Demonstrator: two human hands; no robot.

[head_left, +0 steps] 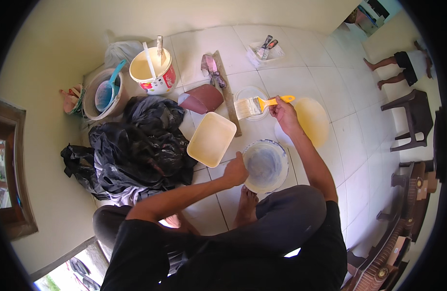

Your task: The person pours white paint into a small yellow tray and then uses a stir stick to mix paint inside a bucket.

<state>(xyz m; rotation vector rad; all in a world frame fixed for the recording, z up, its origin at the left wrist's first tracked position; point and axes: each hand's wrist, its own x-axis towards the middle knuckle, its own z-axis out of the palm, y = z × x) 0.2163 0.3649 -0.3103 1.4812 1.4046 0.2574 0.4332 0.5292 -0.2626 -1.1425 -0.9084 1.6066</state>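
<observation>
My right hand [284,114] is closed round the yellow handle of a wide paintbrush [247,107]. The brush lies level in the air, its pale bristles pointing left above a round whitish lid [252,93]. My left hand [235,170] is closed at the left rim of a round white bucket [263,167], thumb uppermost; its fingertips are hidden. Greyish residue coats the inside of this bucket, which stands in front of my feet. Just beyond my left hand is a cream rectangular tray [212,139]. A round pale-yellow item [311,122] lies beneath my right wrist.
Black plastic bags [141,145] heap up on the left. Behind them stand a paint bucket [153,72] with sticks and a tub [103,94] holding a blue dipper. A wooden board [226,92] and a box of scrapers [265,52] lie ahead. Another person [403,67] and a brown chair [412,119] are right.
</observation>
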